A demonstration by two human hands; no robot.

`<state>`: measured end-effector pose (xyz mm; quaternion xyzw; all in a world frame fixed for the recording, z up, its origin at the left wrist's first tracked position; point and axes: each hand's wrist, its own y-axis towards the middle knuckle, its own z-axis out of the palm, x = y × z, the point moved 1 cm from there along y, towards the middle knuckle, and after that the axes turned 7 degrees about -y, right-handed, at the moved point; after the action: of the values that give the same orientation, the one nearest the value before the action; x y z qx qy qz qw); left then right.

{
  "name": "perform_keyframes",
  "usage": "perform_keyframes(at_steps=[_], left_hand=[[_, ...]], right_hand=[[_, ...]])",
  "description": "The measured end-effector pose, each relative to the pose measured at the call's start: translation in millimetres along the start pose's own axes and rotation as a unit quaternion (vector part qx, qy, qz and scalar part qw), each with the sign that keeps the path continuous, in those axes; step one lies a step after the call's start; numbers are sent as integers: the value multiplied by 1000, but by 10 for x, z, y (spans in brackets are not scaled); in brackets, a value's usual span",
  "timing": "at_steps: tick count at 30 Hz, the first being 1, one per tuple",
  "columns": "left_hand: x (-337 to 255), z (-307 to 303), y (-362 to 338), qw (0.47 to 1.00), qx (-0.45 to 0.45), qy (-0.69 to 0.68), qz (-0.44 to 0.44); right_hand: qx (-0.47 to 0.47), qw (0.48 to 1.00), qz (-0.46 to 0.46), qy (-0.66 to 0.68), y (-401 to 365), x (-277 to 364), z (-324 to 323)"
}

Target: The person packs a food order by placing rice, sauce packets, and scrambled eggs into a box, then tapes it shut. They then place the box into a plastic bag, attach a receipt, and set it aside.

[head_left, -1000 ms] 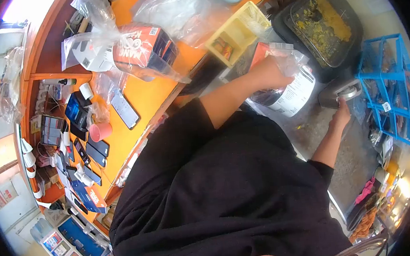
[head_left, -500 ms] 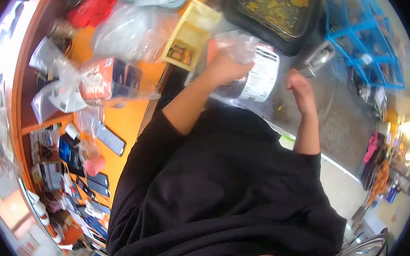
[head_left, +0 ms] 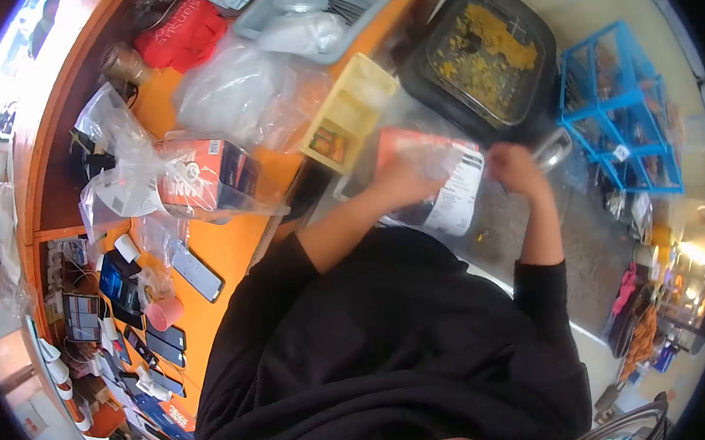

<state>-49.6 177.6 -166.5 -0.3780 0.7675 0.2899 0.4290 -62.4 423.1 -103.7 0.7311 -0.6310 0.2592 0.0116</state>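
A red-and-dark box wrapped in a clear plastic bag (head_left: 421,145), with a white printed label (head_left: 462,191) on its right side, lies tilted over the grey counter. My left hand (head_left: 406,185) is closed over its front, gripping the bag. My right hand (head_left: 514,168) is curled shut at the label's right edge, slightly blurred; what its fingers hold, if anything, is hidden. Just behind the bag is a cream divided tray (head_left: 345,110) with small dark-orange pieces in one compartment. Farther back stands a black pan (head_left: 480,56) with yellow food scraps.
At right, a blue wire rack (head_left: 619,111) stands beside a metal container (head_left: 553,150). On the orange table (head_left: 165,87) sit a bagged red-and-black box (head_left: 210,177), clear plastic bags (head_left: 233,89), a grey cutlery tray (head_left: 340,45), several phones (head_left: 197,272) and a pink cup (head_left: 164,313).
My right hand has moved left, up to the label's edge, with its fingers curled. The bagged box has tilted, showing more of its red face. The head view has shifted, so the surroundings sit lower.
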Motion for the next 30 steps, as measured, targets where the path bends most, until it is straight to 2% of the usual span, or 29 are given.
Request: perform_keyframes(at_steps=[1, 2, 3, 4, 6, 8, 9, 10, 11, 14, 16, 18, 19, 21, 24, 25, 27, 29, 30], left_hand=[[36, 34, 0, 1000, 10, 28, -5], [52, 62, -7, 998, 20, 56, -9], [48, 62, -18, 996, 29, 85, -14], [22, 32, -29, 998, 28, 45, -19], [-59, -68, -49, 999, 26, -35, -26], [-212, -245, -44, 997, 23, -71, -6], [-90, -143, -3, 997, 68, -46, 1], [-154, -209, 4, 997, 61, -56, 3], [-214, -266, 12, 996, 54, -68, 4], [-28, -128, 54, 978, 162, -24, 130], [-74, -280, 31, 979, 106, -126, 118], [4, -214, 32, 968, 54, -184, 162], [42, -181, 31, 960, 29, -210, 185], [68, -116, 21, 939, 16, -238, 250], [-168, -376, 28, 937, 109, -326, 64], [-147, -324, 44, 954, 71, -274, 101], [-47, -128, 60, 972, -7, -162, 170], [58, -7, 43, 969, -14, -146, 201], [94, 40, 37, 966, -15, -137, 219]], right_hand=[[-88, 996, -23, 17, 123, 302, -263], [-110, 990, -76, 46, 337, 490, -432], [-112, 986, -103, 66, 570, 699, -539], [-114, 981, -131, 86, 821, 922, -615], [-186, 957, -219, 31, 1378, 1334, -640], [-197, 955, -211, -72, 2116, 1509, -483], [-212, 944, -251, -31, 2441, 1589, -376], [-190, 943, -274, 15, 2734, 1714, -302], [-193, 950, -243, -24, 3009, 1846, -272], [-177, 957, -163, -161, 3571, 2001, -82], [-145, 936, -141, -289, 3852, 1920, 38], [-145, 924, -145, -322, 4057, 1728, 255], [-141, 918, -147, -340, 4114, 1668, 348], [-128, 942, -114, -287, 3997, 1789, 196], [-133, 954, -78, -257, 3495, 1845, -102], [-145, 953, -74, -256, 3279, 1869, -198], [-54, 961, -59, -266, 2713, 1860, -285], [12, 959, -74, -273, 2272, 1816, -251], [15, 958, -75, -276, 2203, 1727, -197]])
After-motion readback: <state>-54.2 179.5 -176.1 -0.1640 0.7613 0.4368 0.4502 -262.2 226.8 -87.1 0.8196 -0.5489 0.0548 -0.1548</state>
